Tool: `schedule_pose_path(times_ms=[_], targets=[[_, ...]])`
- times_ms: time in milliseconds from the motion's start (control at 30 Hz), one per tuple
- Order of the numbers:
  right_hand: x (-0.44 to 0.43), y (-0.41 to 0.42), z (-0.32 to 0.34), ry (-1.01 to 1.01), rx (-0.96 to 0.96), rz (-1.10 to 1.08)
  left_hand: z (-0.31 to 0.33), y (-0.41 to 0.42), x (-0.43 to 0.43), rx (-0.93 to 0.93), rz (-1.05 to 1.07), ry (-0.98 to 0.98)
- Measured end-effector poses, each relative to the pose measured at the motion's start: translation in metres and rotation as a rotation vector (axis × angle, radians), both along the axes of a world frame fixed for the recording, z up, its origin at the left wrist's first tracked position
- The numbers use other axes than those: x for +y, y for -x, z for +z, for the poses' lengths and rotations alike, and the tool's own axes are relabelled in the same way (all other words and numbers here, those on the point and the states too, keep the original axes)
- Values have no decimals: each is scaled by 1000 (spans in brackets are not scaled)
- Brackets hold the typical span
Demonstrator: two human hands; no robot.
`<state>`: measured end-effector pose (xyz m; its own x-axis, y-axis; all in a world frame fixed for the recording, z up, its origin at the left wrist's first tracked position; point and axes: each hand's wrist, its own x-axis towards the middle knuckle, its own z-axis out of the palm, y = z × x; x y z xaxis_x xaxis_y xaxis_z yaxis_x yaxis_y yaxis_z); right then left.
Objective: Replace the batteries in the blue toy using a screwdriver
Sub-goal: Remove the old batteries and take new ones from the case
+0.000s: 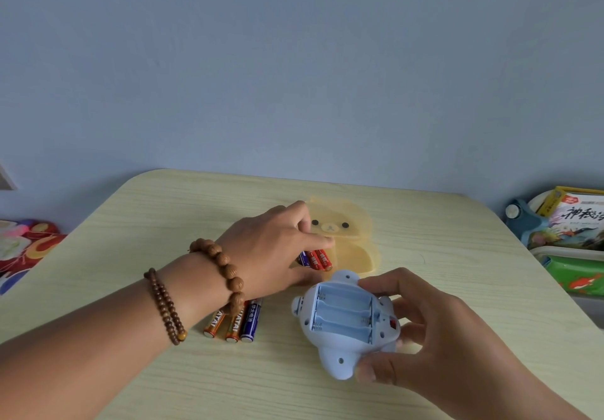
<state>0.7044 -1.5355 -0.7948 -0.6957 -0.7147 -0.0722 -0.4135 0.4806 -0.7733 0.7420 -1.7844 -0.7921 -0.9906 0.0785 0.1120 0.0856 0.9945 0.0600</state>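
Note:
The blue toy (343, 325) lies upside down on the table, its battery compartment uncovered and its three slots empty. My right hand (425, 331) holds the toy by its right side. My left hand (274, 249) reaches into a yellow bear-shaped tray (356, 249), fingers resting on a few red and blue batteries (316, 258) there. I cannot tell whether the fingers grip them. Three more batteries (233, 323), two orange and one blue, lie side by side under my left wrist. No screwdriver or compartment cover is in view.
The pale wood-grain table (163, 230) stands against a blue-grey wall. A stack of colourful boxes and a blue object (568, 230) sits beyond the table's right edge. Bright patterned fabric (26, 246) lies past the left edge.

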Motion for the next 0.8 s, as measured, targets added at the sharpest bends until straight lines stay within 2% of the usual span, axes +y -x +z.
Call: schedule_pose_path(times_ms=[400,800], targets=[[-1,-1,2,4,1,5,-1,-4,0,50,-46,80],[1,1,0,7,12,17,1,-6,0,81,0,7]])
